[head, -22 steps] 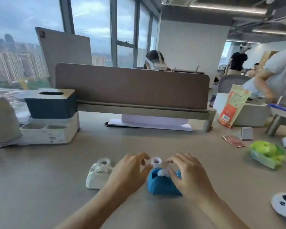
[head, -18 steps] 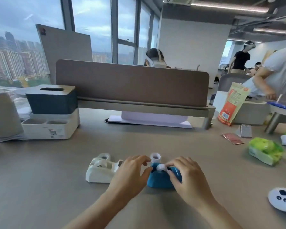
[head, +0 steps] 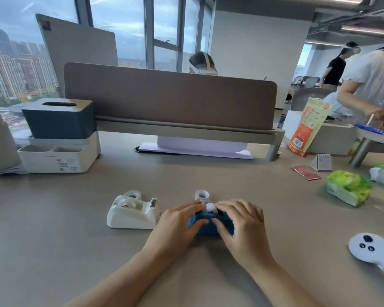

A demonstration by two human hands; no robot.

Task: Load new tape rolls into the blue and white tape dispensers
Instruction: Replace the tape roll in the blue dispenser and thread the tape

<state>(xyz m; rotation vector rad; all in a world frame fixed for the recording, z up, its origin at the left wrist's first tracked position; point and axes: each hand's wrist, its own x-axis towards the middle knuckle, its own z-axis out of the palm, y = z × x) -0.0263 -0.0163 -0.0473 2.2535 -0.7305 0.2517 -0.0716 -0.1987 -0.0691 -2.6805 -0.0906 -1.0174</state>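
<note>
Grey-brown counter (head: 208,173): large flat surface, carrying every item below. White tape dispenser (head: 132,212): stands just left of the hands, a clear roll seated in its cradle, so its half of the task looks done. Left hand (head: 177,224): has closed in from the side since half a second ago and now cups the left flank of the blue dispenser, fingers curled against it. Right hand (head: 242,222): likewise lowered, fingers draped over the right side and top, thumb pressed on the near face. Blue tape dispenser (head: 205,226): sits between both hands, near the counter's front middle, largely covered. White tape roll (head: 211,207): previously held higher between the fingertips, now sunk into the top of the blue body; this suggests seating is under way, perhaps nearly finished. Small white spool (head: 201,194): upright just behind the blue dispenser, apart from the hands. Hidden or unclear: the roll's hub and cradle slots, the cutter blade, and whether the roll is fully home cannot be told.
</note>
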